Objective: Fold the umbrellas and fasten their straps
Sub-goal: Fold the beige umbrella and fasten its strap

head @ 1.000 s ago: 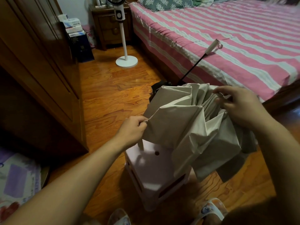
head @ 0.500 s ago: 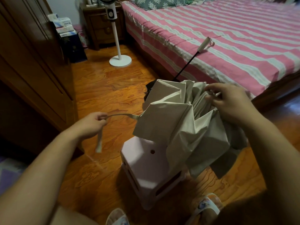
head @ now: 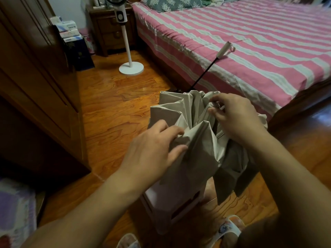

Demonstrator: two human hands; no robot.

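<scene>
A beige umbrella (head: 200,140) hangs collapsed in loose pleats over a pale pink stool (head: 172,199). Its black shaft runs up and away to a white handle (head: 223,51) that rests over the bed. My left hand (head: 154,149) lies on the left side of the canopy, fingers fairly straight and pressed into a fold. My right hand (head: 236,119) pinches the gathered fabric near the top of the canopy with curled fingers. The strap is hidden.
A bed (head: 250,42) with a pink striped cover fills the right. A white standing fan (head: 131,68) and a wooden nightstand (head: 111,31) stand at the back. A brown wardrobe (head: 35,77) lines the left. My slippered feet (head: 227,228) are beside the stool.
My left hand had pulled the strap out to the left; it has since let go and come back onto the canopy's left folds. My right hand kept its hold on the top pleats.
</scene>
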